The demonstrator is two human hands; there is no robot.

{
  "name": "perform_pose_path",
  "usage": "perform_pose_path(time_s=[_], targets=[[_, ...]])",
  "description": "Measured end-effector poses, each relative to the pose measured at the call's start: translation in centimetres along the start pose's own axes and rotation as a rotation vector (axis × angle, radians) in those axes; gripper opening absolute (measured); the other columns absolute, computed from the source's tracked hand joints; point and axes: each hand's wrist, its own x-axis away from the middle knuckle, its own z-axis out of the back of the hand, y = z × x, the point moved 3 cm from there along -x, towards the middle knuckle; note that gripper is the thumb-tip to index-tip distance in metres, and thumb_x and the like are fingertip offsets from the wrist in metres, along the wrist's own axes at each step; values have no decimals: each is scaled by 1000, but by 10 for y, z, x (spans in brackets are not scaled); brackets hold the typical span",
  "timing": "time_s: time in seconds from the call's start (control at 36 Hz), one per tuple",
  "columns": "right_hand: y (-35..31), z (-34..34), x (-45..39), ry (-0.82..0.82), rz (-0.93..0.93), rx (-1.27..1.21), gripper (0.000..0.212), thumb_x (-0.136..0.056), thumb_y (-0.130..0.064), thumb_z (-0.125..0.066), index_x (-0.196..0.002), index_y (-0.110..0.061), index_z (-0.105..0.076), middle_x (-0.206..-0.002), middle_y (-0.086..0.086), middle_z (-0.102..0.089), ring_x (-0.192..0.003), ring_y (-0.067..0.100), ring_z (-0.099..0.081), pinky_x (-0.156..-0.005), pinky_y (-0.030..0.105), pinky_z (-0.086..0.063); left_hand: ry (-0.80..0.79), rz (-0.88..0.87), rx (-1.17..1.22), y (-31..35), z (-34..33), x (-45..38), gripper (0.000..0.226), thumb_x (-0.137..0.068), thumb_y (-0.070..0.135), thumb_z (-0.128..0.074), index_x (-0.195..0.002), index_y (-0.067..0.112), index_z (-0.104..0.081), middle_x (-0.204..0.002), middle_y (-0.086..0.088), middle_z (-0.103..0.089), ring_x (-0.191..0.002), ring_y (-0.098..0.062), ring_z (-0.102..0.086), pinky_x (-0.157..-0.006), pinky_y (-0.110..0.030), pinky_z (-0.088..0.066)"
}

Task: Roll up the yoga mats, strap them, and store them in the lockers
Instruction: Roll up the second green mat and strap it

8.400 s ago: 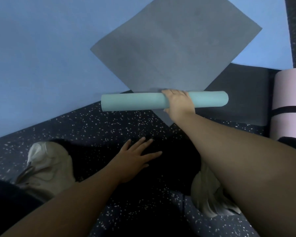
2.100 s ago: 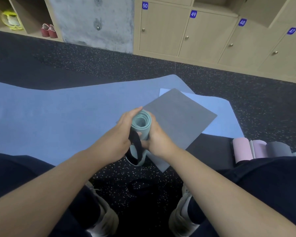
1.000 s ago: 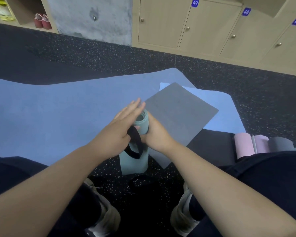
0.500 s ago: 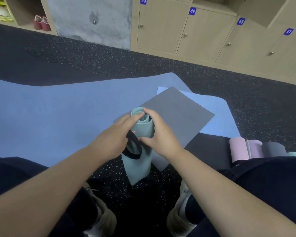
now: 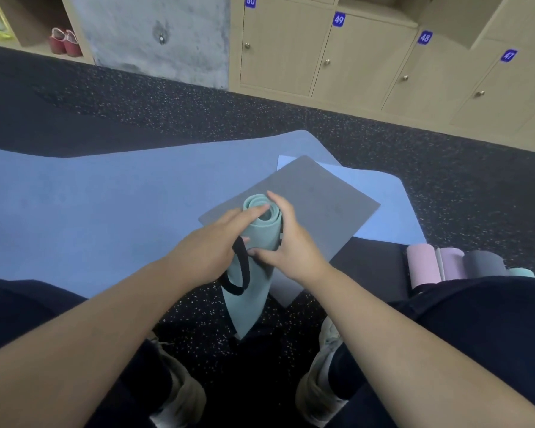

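The rolled teal yoga mat (image 5: 254, 261) stands upright between both hands. The left hand (image 5: 210, 251) pinches the black strap (image 5: 241, 268); the right hand (image 5: 291, 242) curls round the roll.

Both forearms were bare, no sleeves in view. Dark navy trousers (image 5: 476, 335) covered both legs at lower left & lower right of frame. Grey-beige sneakers (image 5: 317, 393), worn-looking, at bottom centre.
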Motion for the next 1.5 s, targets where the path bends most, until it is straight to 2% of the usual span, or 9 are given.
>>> perform_pose_path(time_s=[0.11, 0.19, 0.39, 0.64, 0.83, 1.0, 1.14, 1.25, 1.5], targets=[[-3, 3, 0, 58, 28, -25, 91, -77, -12, -79, -136, -52, -21, -123, -30, -44, -120, 9, -52, -100, 36, -46, 66, -7, -66, 7, 4, -2, 81, -93, -1, -39, -140, 60, -17, -121, 37, -23, -87, 12, -39, -70, -14, -36], [2, -1, -2, 7, 23, 7, 92, -77, -7, -79, -145, -35, -24, -127, -18, -47, -119, 12, -53, -100, 40, -47, 21, -2, -121, 3, 1, -3, 82, -92, -2, -39, -138, 62, -17, -120, 31, -26, -84, 1, -43, -63, -16, -34], [2, -2, -7, 8, -26, -99, 97, -76, -10, -80, -148, -30, -19, -123, -22, -46, -117, 5, -51, -100, 26, -45, 28, 40, -69, -4, 1, -7, 82, -93, -2, -40, -138, 63, -18, -121, 35, -27, -84, 11, -47, -69, -10, -34], [-11, 3, -15, 65, -46, -54, 57, -75, -20, -81, -118, -33, -47, -108, -25, -58, -99, -12, -54, -82, 7, -42, 259, -25, -180, 0, 16, -2, 85, -85, -11, -38, -152, 36, -12, -148, -1, -39, -133, -23, -36, -104, -30, -29], [-27, 16, -10, 72, -1, -64, 60, -75, -17, -79, -124, -34, -49, -117, -21, -61, -111, -1, -56, -94, 23, -47, 333, -174, -273, 5, 31, -4, 84, -74, -13, -41, -145, 30, -35, -103, 11, -44, -106, -17, -39, -87, -29, -33], [-36, 30, -4, 24, 28, -46, 61, -77, -18, -81, -130, -27, -52, -123, -18, -62, -112, -6, -56, -93, 16, -46, 413, -238, -202, 13, 38, -2, 68, -80, -6, -50, -128, 40, -39, -115, 5, -44, -112, -17, -35, -95, -38, -36], [-47, 52, -1, 88, 69, 62, 53, -77, -22, -82, -122, -26, -55, -112, -22, -62, -104, -7, -56, -85, 8, -43, 481, -14, -55, 21, 43, 1, 37, -99, 21, -51, -135, 24, -44, -118, 5, -36, -116, -13, -35, -95, -31, -33], [-49, 69, 2, 148, 80, 168, 43, -78, -24, -80, -113, -25, -55, -103, -23, -62, -97, -3, -57, -82, 13, -45, 397, 224, 36, 24, 49, 6, 4, -95, 17, -48, -95, 21, -49, -91, 3, -58, -86, -20, -55, -71, -36, -42], [-37, 66, 7, 254, 26, 122, 44, -79, -22, -79, -116, -27, -55, -102, -23, -62, -95, -2, -57, -78, 12, -43, 295, 534, 620, 13, 39, 16, 17, -89, 4, -49, -74, 9, -45, -69, -12, -61, -53, -21, -48, -55, -30, -42]])
